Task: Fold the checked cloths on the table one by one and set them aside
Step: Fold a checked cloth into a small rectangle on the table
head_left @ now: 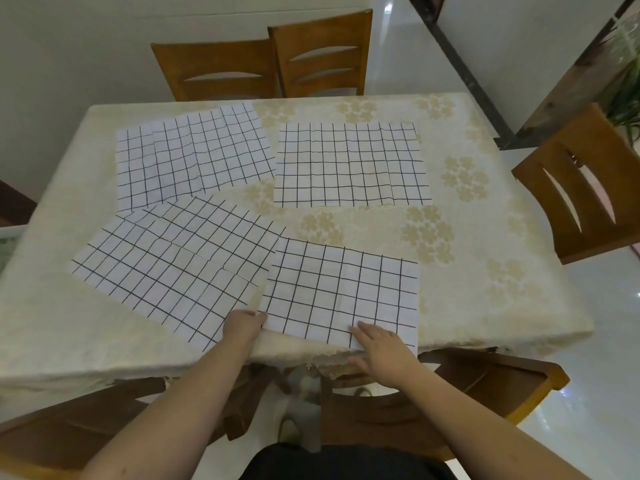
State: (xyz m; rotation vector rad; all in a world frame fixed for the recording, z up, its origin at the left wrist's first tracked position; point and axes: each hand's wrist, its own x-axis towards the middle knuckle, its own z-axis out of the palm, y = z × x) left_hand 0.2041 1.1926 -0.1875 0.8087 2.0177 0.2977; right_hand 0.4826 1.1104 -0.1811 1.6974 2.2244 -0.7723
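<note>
Several white cloths with a dark check lie flat on the table (pixel 485 306). The nearest cloth (pixel 343 289) sits at the front edge. My left hand (pixel 242 325) pinches its near left corner. My right hand (pixel 381 351) grips its near right edge, fingers on top and thumb underneath at the table edge. Another cloth (pixel 173 265) lies to the left, slightly overlapped by the nearest one. Two more lie further back, one at the far left (pixel 194 157) and one at the far right (pixel 349 164).
A cream flowered tablecloth covers the table. Wooden chairs stand at the far side (pixel 270 64), at the right (pixel 581 199) and close in front below my arms (pixel 450 386). A plant (pixel 627 88) is at the upper right.
</note>
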